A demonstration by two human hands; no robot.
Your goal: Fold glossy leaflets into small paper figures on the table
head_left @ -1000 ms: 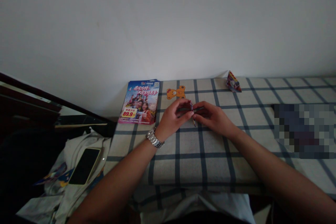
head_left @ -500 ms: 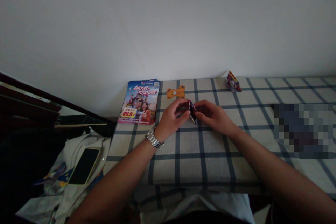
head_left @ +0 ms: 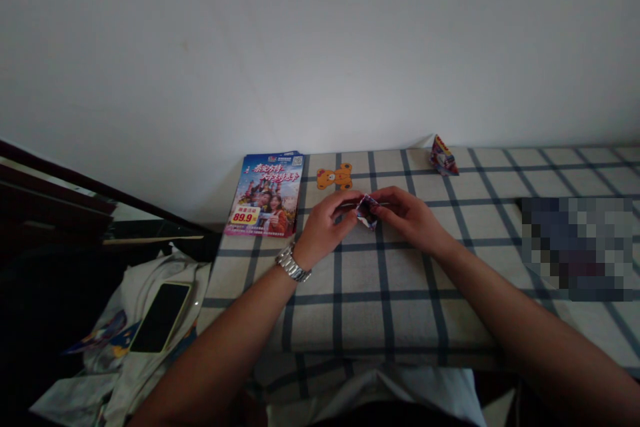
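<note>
A small folded piece of printed paper (head_left: 367, 211) is held between my two hands above the checked tablecloth (head_left: 357, 280). My left hand (head_left: 330, 221), with a metal watch (head_left: 293, 263) on its wrist, pinches the left side of the paper. Its right side is gripped by the thumb and fingers of my right hand (head_left: 406, 217). The paper's middle stands spread apart, showing a hollow. Farther back by the wall, a folded paper piece (head_left: 443, 157) of similar print stands on the cloth.
A stack of printed flyers (head_left: 265, 197) lies at the table's left edge, beside a flat bear figure (head_left: 335, 177). At the right is a blurred-out dark item (head_left: 577, 250). Below left, a phone (head_left: 161, 317) rests on pale, crumpled material (head_left: 150, 267).
The folded paper was narrow and nearly edge-on; now it is spread wider, with its hollow facing me. My right fingers have shifted slightly on it.
</note>
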